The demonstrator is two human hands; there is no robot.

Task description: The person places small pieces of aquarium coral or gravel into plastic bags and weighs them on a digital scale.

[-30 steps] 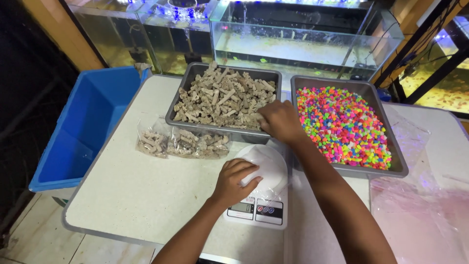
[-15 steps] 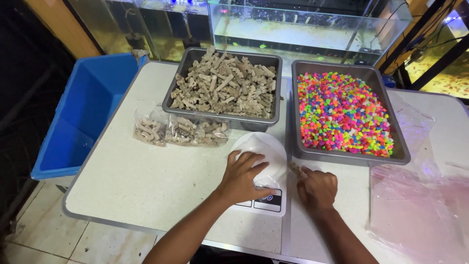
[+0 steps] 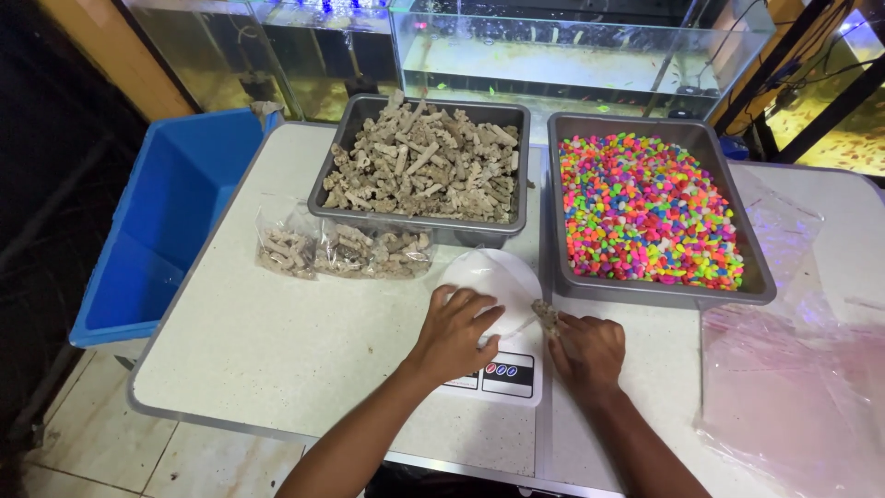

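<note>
My left hand (image 3: 456, 330) rests on a white bowl-shaped plastic bag (image 3: 493, 281) that sits on a small white digital scale (image 3: 502, 380). Just right of the scale, my right hand (image 3: 587, 350) is closed on a few beige coral-like pieces (image 3: 544, 315), held at the edge of the bag. Behind them stands a grey tray of beige coral pieces (image 3: 419, 166), and to its right a grey tray of bright multicoloured pebbles (image 3: 645, 212). Two filled clear bags of coral pieces (image 3: 346, 251) lie on the white table (image 3: 277, 341) in front of the coral tray.
A blue plastic bin (image 3: 171, 217) stands off the table's left edge. Clear plastic bags (image 3: 793, 378) are spread over the table's right side. Glass aquariums (image 3: 572, 46) line the back. Tiled floor shows at lower left.
My right hand has come back from the coral tray to the scale, carrying coral pieces. My left hand has stayed on the white bag.
</note>
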